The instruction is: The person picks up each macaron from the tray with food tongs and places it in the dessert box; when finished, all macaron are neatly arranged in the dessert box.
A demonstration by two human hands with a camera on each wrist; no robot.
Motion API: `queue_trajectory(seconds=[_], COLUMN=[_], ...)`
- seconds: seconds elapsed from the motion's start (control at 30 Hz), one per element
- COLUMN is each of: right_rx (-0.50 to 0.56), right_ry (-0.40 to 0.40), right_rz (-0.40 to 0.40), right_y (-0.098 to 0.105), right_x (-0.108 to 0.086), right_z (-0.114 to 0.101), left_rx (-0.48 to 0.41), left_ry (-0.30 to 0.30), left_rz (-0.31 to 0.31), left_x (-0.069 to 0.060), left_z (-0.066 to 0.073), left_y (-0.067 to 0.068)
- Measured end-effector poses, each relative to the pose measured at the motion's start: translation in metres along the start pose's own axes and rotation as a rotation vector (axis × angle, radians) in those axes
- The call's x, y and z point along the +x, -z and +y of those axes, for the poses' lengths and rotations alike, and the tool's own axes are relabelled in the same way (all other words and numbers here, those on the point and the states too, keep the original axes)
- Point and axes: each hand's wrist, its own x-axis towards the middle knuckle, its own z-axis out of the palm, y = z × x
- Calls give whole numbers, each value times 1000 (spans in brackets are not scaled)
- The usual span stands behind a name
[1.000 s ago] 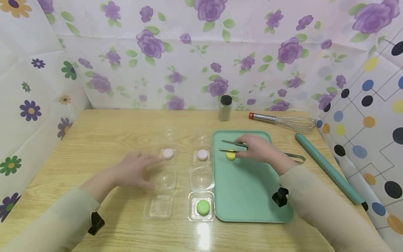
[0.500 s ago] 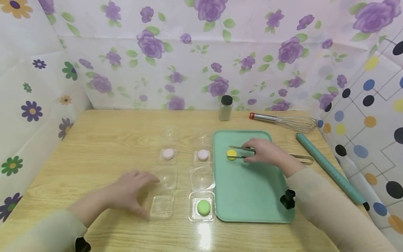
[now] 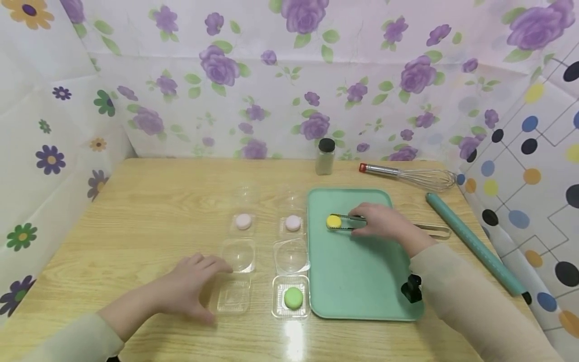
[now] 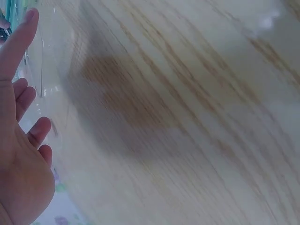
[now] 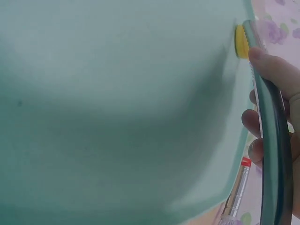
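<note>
My right hand (image 3: 384,222) grips metal tongs (image 3: 431,231) over the green tray (image 3: 362,276). Their serrated tips lie on both sides of a yellow macaron (image 3: 333,221) near the tray's upper left. In the right wrist view, the thumb presses along one arm of the tongs (image 5: 272,145), close to the yellow macaron (image 5: 241,42). My left hand (image 3: 181,286) hovers with spread, relaxed fingers just left of an opened clear plastic box (image 3: 233,296); it holds nothing. A green macaron (image 3: 293,298) sits in another clear box (image 3: 277,309) by the tray.
Two pale pink macarons, one on the left (image 3: 243,221) and one on the right (image 3: 293,223), sit in opened clear boxes farther back. A black-capped jar (image 3: 324,158), a whisk (image 3: 413,175) and a green rolling pin (image 3: 475,244) lie around the tray. Patterned sheets enclose the table.
The tongs have shifted slightly right, and their arms have come together around the yellow macaron. My left hand has moved toward the front, away from the back boxes, and now stays nearly still.
</note>
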Motion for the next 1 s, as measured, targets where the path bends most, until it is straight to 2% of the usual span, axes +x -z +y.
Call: queue_trajectory(seconds=[0.1, 0.3, 0.53, 0.7, 1.0], right_rx=[19, 23, 3, 28, 31], right_ry=[-8, 46, 95, 209, 393], right_rz=[18, 74, 89, 84, 20], right_y=[1, 8, 13, 13, 3], right_x=[-1, -1, 1, 7, 22], right_z=[0, -7, -32, -59, -111], left_rx=[1, 2, 18, 8, 5], left_ry=[0, 10, -3, 9, 12], left_rz=[8, -6, -13, -30, -33], left_x=[1, 1, 1, 1, 1], left_z=[1, 2, 3, 3, 4], left_y=[-2, -2, 0, 0, 1])
